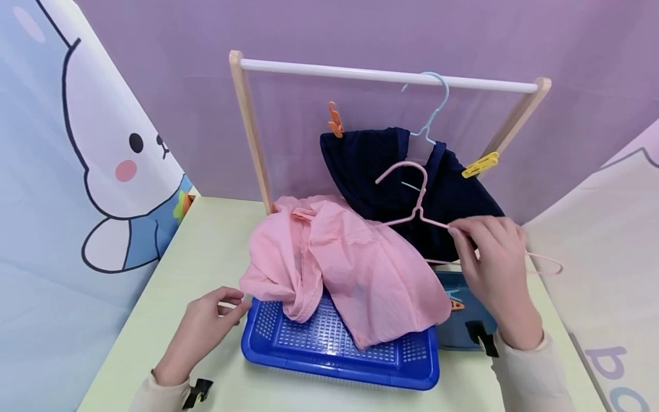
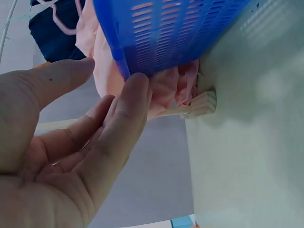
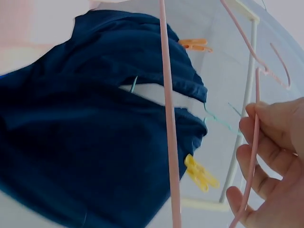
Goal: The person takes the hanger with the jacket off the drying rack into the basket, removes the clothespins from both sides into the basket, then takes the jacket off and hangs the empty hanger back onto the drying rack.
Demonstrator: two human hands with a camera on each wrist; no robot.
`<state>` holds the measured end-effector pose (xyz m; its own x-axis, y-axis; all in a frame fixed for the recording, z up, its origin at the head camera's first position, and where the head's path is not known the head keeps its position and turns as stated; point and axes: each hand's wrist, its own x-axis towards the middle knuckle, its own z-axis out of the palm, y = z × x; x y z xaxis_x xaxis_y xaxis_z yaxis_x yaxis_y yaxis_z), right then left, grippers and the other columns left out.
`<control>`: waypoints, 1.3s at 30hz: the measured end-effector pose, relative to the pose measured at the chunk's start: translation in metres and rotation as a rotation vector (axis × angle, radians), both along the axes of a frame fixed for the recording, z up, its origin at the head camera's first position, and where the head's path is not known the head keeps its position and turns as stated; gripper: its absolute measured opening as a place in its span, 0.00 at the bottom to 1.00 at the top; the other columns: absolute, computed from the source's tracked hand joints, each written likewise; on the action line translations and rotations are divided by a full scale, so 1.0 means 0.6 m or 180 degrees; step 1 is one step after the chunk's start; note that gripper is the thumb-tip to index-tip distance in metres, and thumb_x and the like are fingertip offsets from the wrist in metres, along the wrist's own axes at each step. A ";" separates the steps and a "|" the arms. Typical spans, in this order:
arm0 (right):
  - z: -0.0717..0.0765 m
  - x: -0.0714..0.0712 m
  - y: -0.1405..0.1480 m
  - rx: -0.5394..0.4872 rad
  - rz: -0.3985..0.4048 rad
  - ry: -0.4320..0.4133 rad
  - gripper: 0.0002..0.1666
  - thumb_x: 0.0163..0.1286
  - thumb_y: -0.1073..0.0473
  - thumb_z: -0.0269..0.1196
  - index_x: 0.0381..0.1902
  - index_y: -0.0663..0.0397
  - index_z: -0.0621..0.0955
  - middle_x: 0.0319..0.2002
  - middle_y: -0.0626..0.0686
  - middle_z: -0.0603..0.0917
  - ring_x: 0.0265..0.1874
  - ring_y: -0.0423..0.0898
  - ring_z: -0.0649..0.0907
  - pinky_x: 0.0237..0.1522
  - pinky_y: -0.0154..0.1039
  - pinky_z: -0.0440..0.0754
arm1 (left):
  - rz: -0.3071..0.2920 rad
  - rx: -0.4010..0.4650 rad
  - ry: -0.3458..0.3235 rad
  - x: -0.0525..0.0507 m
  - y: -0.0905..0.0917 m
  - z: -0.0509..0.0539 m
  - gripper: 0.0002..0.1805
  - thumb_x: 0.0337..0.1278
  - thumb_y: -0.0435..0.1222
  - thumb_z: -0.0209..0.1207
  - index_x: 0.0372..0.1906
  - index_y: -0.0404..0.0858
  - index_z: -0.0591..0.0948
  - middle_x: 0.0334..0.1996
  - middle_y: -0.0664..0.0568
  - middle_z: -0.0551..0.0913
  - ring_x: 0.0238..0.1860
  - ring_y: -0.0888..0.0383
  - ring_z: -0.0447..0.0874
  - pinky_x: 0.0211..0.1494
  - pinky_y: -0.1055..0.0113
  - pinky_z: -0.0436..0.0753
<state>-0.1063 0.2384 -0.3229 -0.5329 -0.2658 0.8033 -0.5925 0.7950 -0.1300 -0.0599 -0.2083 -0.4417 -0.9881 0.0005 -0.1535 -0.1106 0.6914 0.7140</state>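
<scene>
My right hand pinches one shoulder of a pink hanger between thumb and fingers. In the right wrist view the hanger crosses in front of the dark blue garment, and the hand holds its upper arm. A crumpled pink garment lies over the blue basket, its upper part overlapping the far end of the hanger. My left hand is beside the basket's left corner with relaxed, slightly bent fingers. In the left wrist view this hand holds nothing, its fingertips close to the basket.
Behind stands a wooden rack with a white bar. From it a dark blue garment hangs on a light blue hanger, with an orange clip and a yellow clip. A dark teal tray with clips is right of the basket.
</scene>
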 end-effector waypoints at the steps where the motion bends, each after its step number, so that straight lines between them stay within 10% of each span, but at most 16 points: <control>1: 0.003 -0.007 -0.004 -0.0038 0.0015 0.0007 0.16 0.75 0.55 0.60 0.37 0.64 0.85 0.35 0.61 0.85 0.36 0.63 0.76 0.39 0.59 0.63 | 0.0025 0.0054 -0.0045 0.001 0.000 -0.001 0.22 0.63 0.47 0.67 0.52 0.35 0.82 0.43 0.49 0.86 0.32 0.59 0.87 0.33 0.64 0.85; 15: 0.027 -0.086 -0.065 -0.0455 -0.0035 0.0087 0.03 0.66 0.68 0.68 0.37 0.62 0.86 0.35 0.59 0.84 0.36 0.62 0.76 0.45 0.60 0.65 | 0.0151 0.0597 -0.0182 0.006 0.014 -0.022 0.14 0.61 0.38 0.69 0.46 0.34 0.84 0.37 0.50 0.86 0.28 0.59 0.87 0.31 0.64 0.87; 39: 0.072 -0.162 -0.162 -0.0682 -0.0388 0.0496 0.11 0.75 0.59 0.62 0.37 0.59 0.86 0.34 0.58 0.84 0.36 0.59 0.77 0.51 0.63 0.60 | 0.0219 0.0534 -0.0174 0.006 0.019 -0.021 0.10 0.58 0.35 0.70 0.42 0.35 0.85 0.32 0.52 0.85 0.24 0.59 0.85 0.26 0.68 0.85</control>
<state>-0.2033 0.1414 -0.2797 -0.4162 -0.0227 0.9090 -0.5202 0.8258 -0.2176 -0.0566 -0.1968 -0.4542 -0.9769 -0.0367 -0.2105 -0.1953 0.5526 0.8102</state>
